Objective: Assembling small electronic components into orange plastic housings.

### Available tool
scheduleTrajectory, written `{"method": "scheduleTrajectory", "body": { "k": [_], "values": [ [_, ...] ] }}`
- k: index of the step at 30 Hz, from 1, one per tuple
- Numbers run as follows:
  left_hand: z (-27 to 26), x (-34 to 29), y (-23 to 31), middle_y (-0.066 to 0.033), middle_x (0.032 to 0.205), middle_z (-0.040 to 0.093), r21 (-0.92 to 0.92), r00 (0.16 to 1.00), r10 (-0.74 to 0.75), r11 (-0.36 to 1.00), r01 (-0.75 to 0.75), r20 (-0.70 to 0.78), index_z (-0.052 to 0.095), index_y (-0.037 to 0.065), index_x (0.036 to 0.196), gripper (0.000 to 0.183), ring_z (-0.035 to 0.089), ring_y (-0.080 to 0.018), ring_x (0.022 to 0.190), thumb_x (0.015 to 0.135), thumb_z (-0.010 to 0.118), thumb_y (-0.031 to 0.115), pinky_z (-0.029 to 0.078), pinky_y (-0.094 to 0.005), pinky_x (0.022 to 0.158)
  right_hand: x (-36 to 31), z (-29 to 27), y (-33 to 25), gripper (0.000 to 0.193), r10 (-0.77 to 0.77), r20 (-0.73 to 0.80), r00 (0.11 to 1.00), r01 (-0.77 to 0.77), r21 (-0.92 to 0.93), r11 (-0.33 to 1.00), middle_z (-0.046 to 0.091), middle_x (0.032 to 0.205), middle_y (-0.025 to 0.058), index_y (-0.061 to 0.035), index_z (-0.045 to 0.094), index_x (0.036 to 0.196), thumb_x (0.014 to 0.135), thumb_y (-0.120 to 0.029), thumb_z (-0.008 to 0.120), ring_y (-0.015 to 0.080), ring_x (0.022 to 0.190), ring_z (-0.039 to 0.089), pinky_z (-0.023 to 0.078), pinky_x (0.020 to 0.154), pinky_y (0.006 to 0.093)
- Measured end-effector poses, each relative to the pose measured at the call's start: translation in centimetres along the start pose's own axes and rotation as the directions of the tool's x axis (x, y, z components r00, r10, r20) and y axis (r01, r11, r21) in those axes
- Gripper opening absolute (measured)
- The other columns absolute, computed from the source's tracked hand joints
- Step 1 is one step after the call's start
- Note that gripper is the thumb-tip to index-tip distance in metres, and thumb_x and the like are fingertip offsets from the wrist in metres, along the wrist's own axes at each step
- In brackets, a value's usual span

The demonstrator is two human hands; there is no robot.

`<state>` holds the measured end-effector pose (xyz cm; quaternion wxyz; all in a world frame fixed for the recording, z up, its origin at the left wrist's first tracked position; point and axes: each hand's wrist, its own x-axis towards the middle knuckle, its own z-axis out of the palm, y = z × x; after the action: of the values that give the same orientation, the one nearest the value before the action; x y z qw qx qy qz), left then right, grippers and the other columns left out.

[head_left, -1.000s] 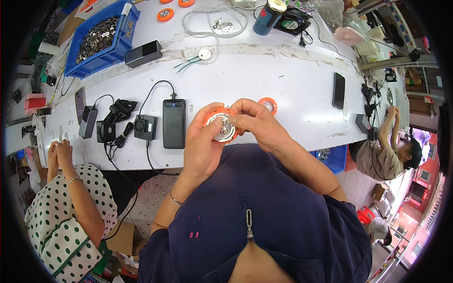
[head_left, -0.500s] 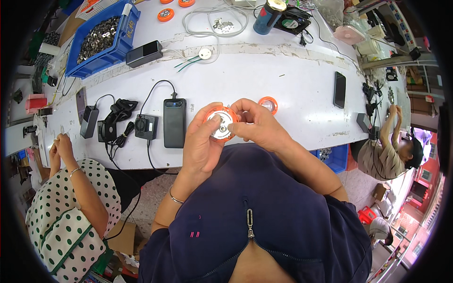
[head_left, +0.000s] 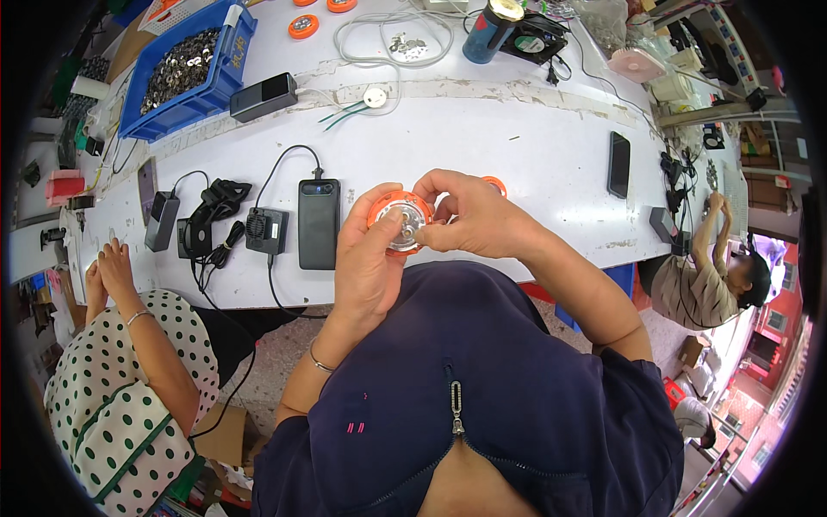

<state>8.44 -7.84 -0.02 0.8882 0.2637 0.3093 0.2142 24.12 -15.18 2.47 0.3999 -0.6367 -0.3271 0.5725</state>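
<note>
My left hand (head_left: 369,258) is wrapped around a round orange-rimmed lamp (head_left: 412,217) with a silvery face, its thumb lying across that face. At the lamp's right edge, my right hand (head_left: 478,217) is closed in a pinch, thumb and bent fingers on the rim and face. Whether those fingers hold some small part as well cannot be seen. Behind the right hand, a bit of an orange ring (head_left: 494,183) on the white table (head_left: 534,155) shows; the hand covers the rest.
A black power bank (head_left: 319,228) and cabled black devices (head_left: 267,231) lie left of my hands, a phone (head_left: 618,164) right. Farther back are a blue bin (head_left: 151,129) of small metal parts, a coiled cable (head_left: 345,43) and a blue cup (head_left: 491,34). Co-workers sit at both sides.
My right hand and forearm have shifted slightly, now covering most of the orange ring behind. The lamp's face shows silvery rather than white. The left co-worker's hands have moved a little.
</note>
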Motion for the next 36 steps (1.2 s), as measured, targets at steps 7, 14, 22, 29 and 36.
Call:
{"method": "scheduleTrajectory", "body": {
  "k": [7, 14, 22, 29, 36],
  "values": [
    [0.0, -0.1, 0.3, -0.0131, 0.110, 0.057, -0.009, 1.000, 0.017, 1.000, -0.017, 0.006, 0.045, -0.001, 0.125, 0.036, 0.059, -0.0183, 0.100, 0.091, 0.054, 0.010, 0.050, -0.0333, 0.086, -0.1, 0.2, -0.6, 0.035, -0.019, -0.011, 1.000, 0.018, -0.065, 0.998, 0.058, 0.090, 0.0068, 0.0005, 0.056, 0.099, 0.071, -0.014, 0.071, 0.0121, 0.071, 0.055, 0.047, 0.062, 0.0255],
    [0.7, -0.9, 0.4, -0.0120, 0.107, 0.058, 0.055, 0.993, 0.083, 0.995, -0.088, 0.089, 0.044, 0.001, 0.126, 0.036, 0.060, -0.0152, 0.093, 0.093, 0.053, 0.011, 0.050, -0.0283, 0.074, -1.6, 0.2, -1.2, 0.033, -0.045, -0.022, 0.999, 0.044, -0.055, 0.998, 0.055, 0.092, 0.0054, -0.0007, 0.055, 0.099, 0.074, -0.015, 0.071, 0.0116, 0.075, 0.056, 0.048, 0.061, 0.0258],
    [0.9, -1.2, 0.6, -0.0107, 0.108, 0.057, 0.107, 0.976, 0.140, 0.981, -0.159, 0.167, 0.045, 0.001, 0.126, 0.034, 0.058, -0.0119, 0.095, 0.093, 0.051, 0.005, 0.051, -0.0274, 0.083, -1.8, 1.1, -0.1, 0.024, -0.151, -0.146, 0.978, 0.148, -0.032, 0.988, 0.055, 0.092, 0.0031, -0.0037, 0.055, 0.098, 0.079, -0.012, 0.067, 0.0080, 0.075, 0.053, 0.045, 0.058, 0.0216],
    [0.4, -1.0, 0.7, -0.0114, 0.110, 0.057, 0.139, 0.974, 0.115, 0.980, -0.144, 0.194, 0.042, 0.001, 0.128, 0.044, 0.058, -0.0130, 0.097, 0.085, 0.051, -0.002, 0.051, -0.0276, 0.085, -1.6, 1.2, 1.0, 0.023, -0.173, -0.182, 0.968, 0.176, 0.002, 0.984, 0.052, 0.095, 0.0038, -0.0054, 0.056, 0.094, 0.078, -0.017, 0.068, 0.0104, 0.078, 0.054, 0.043, 0.058, 0.0233],
    [0.0, -1.0, 0.8, -0.0148, 0.119, 0.052, 0.031, 0.955, 0.077, 0.996, -0.089, 0.285, 0.031, 0.002, 0.137, 0.061, 0.055, -0.0184, 0.110, 0.078, 0.044, -0.007, 0.048, -0.0325, 0.092, -1.6, 1.2, 1.1, 0.023, -0.180, -0.183, 0.966, 0.190, 0.034, 0.981, 0.051, 0.096, 0.0032, -0.0056, 0.056, 0.095, 0.079, -0.017, 0.068, 0.0100, 0.078, 0.052, 0.042, 0.059, 0.0227]
  ]
}}
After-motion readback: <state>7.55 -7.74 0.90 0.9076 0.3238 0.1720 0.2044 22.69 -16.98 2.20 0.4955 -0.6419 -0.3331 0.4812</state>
